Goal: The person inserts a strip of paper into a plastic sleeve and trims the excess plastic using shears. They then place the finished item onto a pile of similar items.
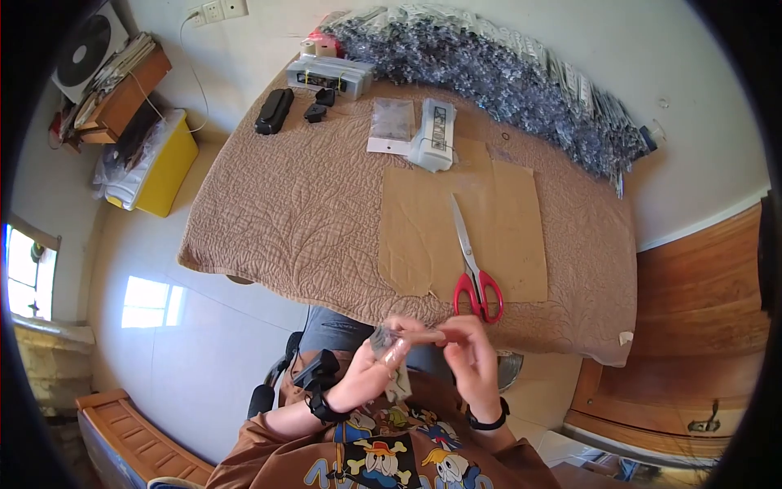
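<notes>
Close to my body, beyond the table's near edge, my left hand is closed around a small clear plastic packet. Grey shows at the packet's upper end, and a pale part sticks out below the palm. My right hand meets the left fingertips, its thumb and fingers pinched together; whatever is between them is too small to make out. Just above the hands, red-handled scissors lie with blades apart on a flat cardboard sheet.
A quilted brown cloth covers the table. Toward the back lie a flat clear packet, a wrapped white bundle, another bundle and a black case. A long heap of grey packets lines the wall side.
</notes>
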`<state>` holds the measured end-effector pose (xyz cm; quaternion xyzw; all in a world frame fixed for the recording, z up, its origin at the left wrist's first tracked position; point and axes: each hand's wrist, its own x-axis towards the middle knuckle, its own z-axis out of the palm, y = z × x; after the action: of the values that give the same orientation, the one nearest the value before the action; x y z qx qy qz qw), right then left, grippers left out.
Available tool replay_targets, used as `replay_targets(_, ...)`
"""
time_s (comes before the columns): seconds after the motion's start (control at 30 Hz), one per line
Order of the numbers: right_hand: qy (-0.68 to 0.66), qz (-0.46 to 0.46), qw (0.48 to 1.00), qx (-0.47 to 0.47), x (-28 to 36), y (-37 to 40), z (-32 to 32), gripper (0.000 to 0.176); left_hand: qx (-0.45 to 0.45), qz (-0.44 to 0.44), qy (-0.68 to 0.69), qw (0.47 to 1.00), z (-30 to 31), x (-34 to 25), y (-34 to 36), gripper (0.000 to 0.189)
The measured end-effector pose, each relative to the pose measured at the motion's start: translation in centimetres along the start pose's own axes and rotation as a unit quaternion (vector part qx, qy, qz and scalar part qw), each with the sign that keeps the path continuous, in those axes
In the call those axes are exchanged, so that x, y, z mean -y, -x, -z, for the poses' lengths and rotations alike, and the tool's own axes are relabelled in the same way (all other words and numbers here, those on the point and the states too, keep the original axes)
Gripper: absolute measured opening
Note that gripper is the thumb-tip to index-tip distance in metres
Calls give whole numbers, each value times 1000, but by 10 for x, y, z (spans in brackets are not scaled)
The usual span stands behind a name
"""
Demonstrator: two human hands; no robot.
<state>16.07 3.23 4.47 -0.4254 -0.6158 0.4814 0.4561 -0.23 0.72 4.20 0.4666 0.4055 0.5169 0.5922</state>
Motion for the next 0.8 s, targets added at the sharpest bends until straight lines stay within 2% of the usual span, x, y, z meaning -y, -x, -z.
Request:
replay_targets(0.03,-2,1,1000,2,0,1,-4,17,-2,-1,-2,1000,-3,2,-1,35)
replay_targets(0.13,63,68,990,110,1,7,-21,12,-14,-100,10,995,-11,12,-5,34)
replay_targets(0.17,63,72,989,109,1,7,-21,12,-13,-104,9,995,-14,12,-6,34)
replay_targets(0.2,105,45,987,114,2,7,-21,13,-43,-76,116,989,-18,7,-6,35)
replay_targets(0.27,187,-11,974,123,1,5,-21,16,-99,-16,326,940,-22,0,-7,38)
replay_targets(0.3,188,-8,974,123,-1,2,-21,16,-98,-19,325,940,-21,-1,-7,38)
replay_targets(0.33,246,83,958,120,-5,-5,-20,18,-114,13,388,915,-18,-3,-9,38)
replay_targets(0.4,355,264,890,111,-9,-16,-17,22,-142,73,508,847,-12,-5,-12,37)
replay_targets(0.43,355,269,888,113,-7,-17,-16,22,-142,67,508,847,-8,-2,-14,37)
replay_targets(0.53,478,262,812,209,6,-20,-13,28,-65,74,612,785,9,16,-24,32)
replay_targets(0.7,469,289,821,150,20,-33,-16,28,-72,91,617,778,16,2,-46,28)
replay_targets(0.8,451,354,812,110,11,-55,1,27,-33,109,581,806,8,-13,-63,29)
